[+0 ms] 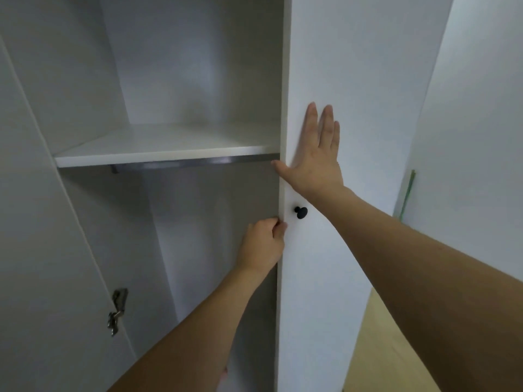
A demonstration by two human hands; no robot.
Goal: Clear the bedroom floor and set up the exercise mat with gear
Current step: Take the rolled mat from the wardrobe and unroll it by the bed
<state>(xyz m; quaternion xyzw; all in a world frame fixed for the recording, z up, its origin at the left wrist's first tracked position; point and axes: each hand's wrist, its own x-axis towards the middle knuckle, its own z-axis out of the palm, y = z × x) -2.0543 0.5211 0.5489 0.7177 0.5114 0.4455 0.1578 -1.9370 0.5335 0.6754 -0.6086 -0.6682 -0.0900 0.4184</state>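
My left hand (263,244) pinches the wardrobe door (325,80) edge, right hand (314,159) spread flat; I should swing steadily, fingers clear.

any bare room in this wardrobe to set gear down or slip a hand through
The white wardrobe shelf is bare from left wall to door edge. Below the metal hanging rail the compartment looks open; its floor is out of view. It is tight at the white door edge, where the left hand, right hand and black round knob cluster.
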